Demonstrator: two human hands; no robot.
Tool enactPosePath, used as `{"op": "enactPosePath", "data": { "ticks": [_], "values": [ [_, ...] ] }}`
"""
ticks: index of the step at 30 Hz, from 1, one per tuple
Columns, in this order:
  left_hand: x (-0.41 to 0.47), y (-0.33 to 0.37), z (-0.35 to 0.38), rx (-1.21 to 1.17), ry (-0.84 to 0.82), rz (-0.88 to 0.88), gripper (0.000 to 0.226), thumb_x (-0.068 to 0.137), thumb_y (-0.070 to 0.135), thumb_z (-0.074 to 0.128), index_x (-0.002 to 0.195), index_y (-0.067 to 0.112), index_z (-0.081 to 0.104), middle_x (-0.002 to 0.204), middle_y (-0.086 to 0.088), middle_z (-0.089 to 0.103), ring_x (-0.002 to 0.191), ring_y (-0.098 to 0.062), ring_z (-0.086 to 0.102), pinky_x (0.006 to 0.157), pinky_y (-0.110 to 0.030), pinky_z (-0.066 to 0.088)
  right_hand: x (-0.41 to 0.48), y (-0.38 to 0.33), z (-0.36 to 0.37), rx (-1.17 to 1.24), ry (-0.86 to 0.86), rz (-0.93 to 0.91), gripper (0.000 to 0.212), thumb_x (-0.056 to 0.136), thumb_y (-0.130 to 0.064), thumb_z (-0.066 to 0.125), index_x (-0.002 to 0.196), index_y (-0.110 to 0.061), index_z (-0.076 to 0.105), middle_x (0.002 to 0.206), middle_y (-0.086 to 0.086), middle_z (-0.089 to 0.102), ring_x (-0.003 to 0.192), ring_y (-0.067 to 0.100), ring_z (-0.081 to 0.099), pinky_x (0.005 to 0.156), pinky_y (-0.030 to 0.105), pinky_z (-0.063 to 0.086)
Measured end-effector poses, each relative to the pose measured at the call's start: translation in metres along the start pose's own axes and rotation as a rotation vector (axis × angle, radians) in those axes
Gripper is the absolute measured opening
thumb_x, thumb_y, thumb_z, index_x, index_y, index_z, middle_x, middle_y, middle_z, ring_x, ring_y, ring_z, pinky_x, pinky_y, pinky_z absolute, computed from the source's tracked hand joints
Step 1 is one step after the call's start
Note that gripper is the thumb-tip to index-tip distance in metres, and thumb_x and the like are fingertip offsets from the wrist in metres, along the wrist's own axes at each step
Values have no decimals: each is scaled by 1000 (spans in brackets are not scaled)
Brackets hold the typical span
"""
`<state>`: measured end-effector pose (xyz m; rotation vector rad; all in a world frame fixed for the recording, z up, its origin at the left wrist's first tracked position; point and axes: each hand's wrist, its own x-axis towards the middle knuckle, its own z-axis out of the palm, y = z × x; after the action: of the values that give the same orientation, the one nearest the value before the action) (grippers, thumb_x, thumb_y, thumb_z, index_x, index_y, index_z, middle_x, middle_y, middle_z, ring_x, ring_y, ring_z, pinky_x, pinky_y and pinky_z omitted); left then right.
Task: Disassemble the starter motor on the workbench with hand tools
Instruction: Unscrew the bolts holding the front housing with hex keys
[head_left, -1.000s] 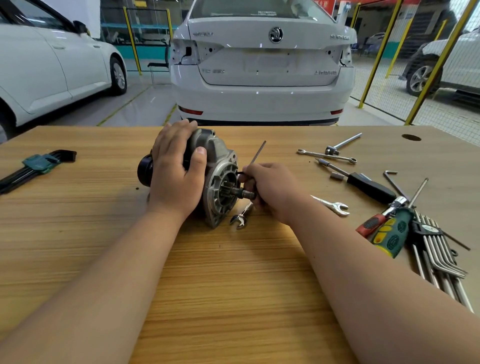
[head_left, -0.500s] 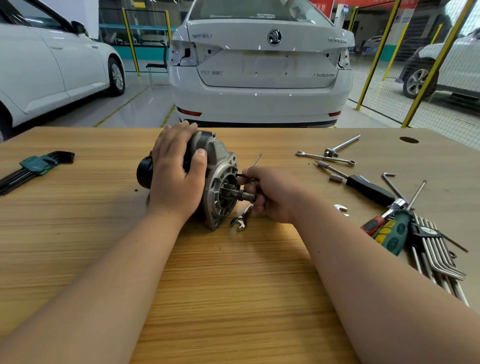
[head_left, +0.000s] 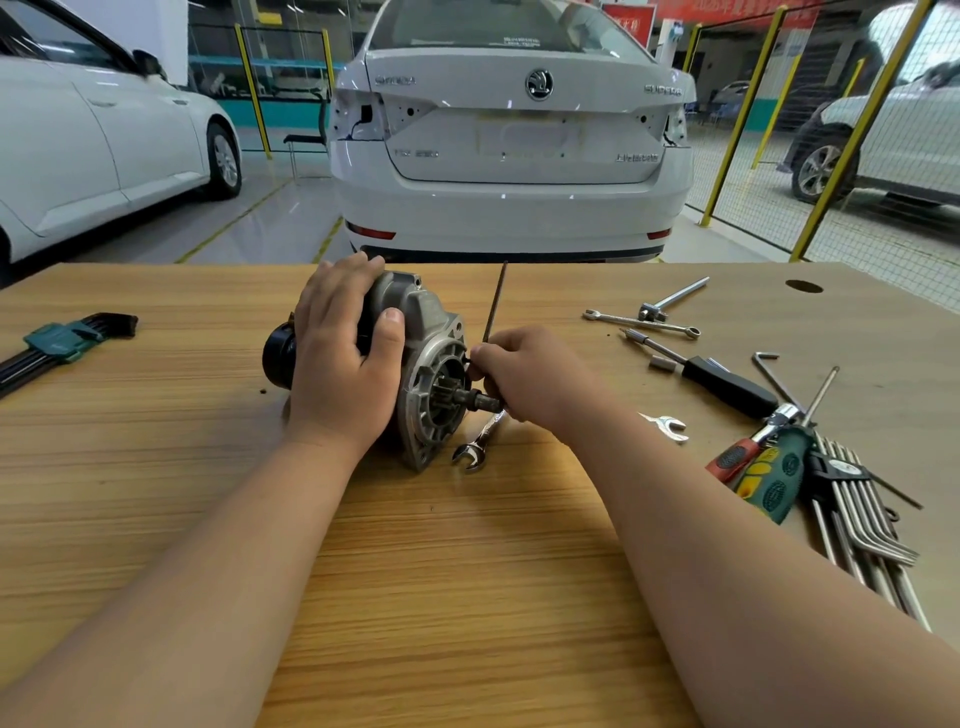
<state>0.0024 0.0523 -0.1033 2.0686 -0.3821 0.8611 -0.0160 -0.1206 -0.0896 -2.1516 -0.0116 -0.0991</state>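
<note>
The grey starter motor (head_left: 431, 332) lies on its side on the wooden workbench (head_left: 467, 597), its pinion shaft (head_left: 480, 400) pointing right. My left hand (head_left: 340, 364) grips the motor body from above, thumb on the aluminium nose housing. My right hand (head_left: 530, 379) pinches a thin L-shaped hex key (head_left: 496, 301) at the front flange; its long arm stands nearly upright. The key's tip is hidden behind my fingers. A small combination spanner (head_left: 475, 441) lies on the bench below the shaft.
To the right lie a T-handle socket tool (head_left: 672, 299), a thin spanner (head_left: 641, 323), a black-handled driver (head_left: 727, 384), another spanner (head_left: 667, 426), screwdrivers (head_left: 763, 467) and a hex key set (head_left: 862, 525). A green-holdered hex key set (head_left: 57, 343) is far left. White cars stand beyond the bench.
The hex key's long arm has swung from tilted right, down low, and back up to nearly vertical as my right hand turned it. My left hand stays on the motor.
</note>
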Motion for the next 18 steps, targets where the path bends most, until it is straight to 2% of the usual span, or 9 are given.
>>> {"op": "enactPosePath", "data": {
  "ticks": [3, 6, 9, 12, 14, 16, 18],
  "values": [
    [0, -1, 0, -5, 1, 3, 50, 92, 31, 40, 140, 17, 48, 148, 0, 41, 145, -16, 22, 110, -10, 7, -1, -1, -3, -156, 25, -107, 28, 97, -33, 51, 74, -26, 66, 62, -6, 62, 49, 4, 51, 50, 23, 43],
    [1, -2, 1, -11, 4, 4, 50, 92, 31, 41, 139, 16, 49, 148, -1, 42, 144, -17, 23, 110, -9, 7, -2, -1, -6, -251, 32, -159, 27, 97, -34, 52, 81, -21, 69, 65, -3, 63, 56, 9, 53, 50, 24, 41],
    [1, -2, 2, -14, 14, 8, 49, 92, 30, 42, 137, 16, 50, 147, -2, 43, 143, -18, 24, 109, -6, 7, -2, 0, -6, -362, 48, -213, 30, 98, -35, 52, 77, -17, 66, 62, -1, 59, 53, 12, 49, 49, 25, 36],
    [1, -2, 1, -17, 10, 5, 48, 92, 30, 42, 137, 16, 50, 146, -2, 43, 143, -18, 24, 113, -15, 11, -3, 1, -7, -435, 74, -280, 31, 97, -31, 54, 68, -19, 57, 57, -5, 52, 51, 13, 46, 48, 25, 33],
    [0, -1, 1, -16, 5, 2, 49, 92, 30, 42, 138, 16, 50, 146, -1, 43, 143, -17, 24, 112, -15, 11, -4, -1, -8, -495, 92, -343, 26, 96, -29, 55, 71, -21, 56, 60, -6, 53, 56, 14, 48, 50, 27, 38],
    [0, -1, 0, -16, 1, 1, 49, 92, 30, 42, 138, 16, 50, 146, -1, 43, 143, -17, 24, 113, -17, 11, -5, -4, -9, -548, 95, -399, 18, 96, -28, 56, 79, -23, 61, 69, -5, 58, 64, 16, 52, 57, 32, 48],
    [0, 0, 0, -19, -5, -4, 49, 92, 30, 42, 138, 16, 49, 146, -2, 43, 143, -18, 24, 114, -21, 13, -5, -5, -10, -583, 104, -440, 15, 95, -27, 57, 88, -20, 67, 77, -4, 61, 69, 17, 53, 61, 35, 51]
  ]
}}
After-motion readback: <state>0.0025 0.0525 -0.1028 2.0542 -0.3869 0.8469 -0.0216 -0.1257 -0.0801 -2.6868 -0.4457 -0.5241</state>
